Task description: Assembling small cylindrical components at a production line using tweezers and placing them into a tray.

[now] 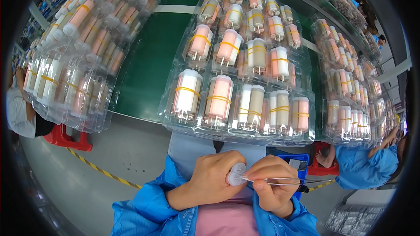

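Note:
My left hand [208, 181] is closed around a small pair of cylinders [236, 175], held end-on over my lap. Only their pale, round end caps show; the fingers hide the rest. In my right hand [275, 194] is a pair of metal tweezers [280, 179], pinched between thumb and fingers. The tweezers' tips reach the caps from the right and appear to touch them. Beyond my hands, a clear plastic tray [238, 135] carries rows of pink, white and grey-brown cylinders [219, 98], bundled with yellow rubber bands.
More clear trays of bundled cylinders are stacked at the left [65, 109] and right [350, 137] on the green table [144, 74]. A blue bin [302, 172] is right of my lap. Red stools [70, 140] stand nearby. A person in a blue smock [363, 166] sits at the right.

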{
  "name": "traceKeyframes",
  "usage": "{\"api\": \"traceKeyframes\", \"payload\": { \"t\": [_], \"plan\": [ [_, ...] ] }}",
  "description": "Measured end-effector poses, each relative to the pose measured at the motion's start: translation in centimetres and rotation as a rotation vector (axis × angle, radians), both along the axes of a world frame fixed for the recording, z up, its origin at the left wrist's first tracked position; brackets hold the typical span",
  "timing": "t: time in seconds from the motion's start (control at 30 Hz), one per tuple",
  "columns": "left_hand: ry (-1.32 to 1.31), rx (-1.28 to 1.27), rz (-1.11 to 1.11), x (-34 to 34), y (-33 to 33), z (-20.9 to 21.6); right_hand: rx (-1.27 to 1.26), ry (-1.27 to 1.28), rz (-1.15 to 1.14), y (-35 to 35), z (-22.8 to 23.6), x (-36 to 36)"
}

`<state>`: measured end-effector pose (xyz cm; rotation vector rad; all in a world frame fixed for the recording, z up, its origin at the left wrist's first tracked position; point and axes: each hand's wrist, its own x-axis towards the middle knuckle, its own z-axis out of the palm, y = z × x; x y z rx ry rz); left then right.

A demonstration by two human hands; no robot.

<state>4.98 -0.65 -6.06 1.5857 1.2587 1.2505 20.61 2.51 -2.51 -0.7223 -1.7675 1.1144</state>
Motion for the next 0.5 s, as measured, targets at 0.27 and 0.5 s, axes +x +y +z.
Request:
{"api": "traceKeyframes", "payload": {
  "t": [0.27, 0.5],
  "plan": [
    [0.102, 0.159, 0.074, 0.43, 0.17, -0.33, 0.004, 0.04, -0.063, 0.12, -0.71, -0.22],
    [0.113, 0.176, 0.083, 0.43, 0.15, -0.23, 0.003, 0.044, -0.061, 0.22, -0.76, -0.25]
  ]
}}
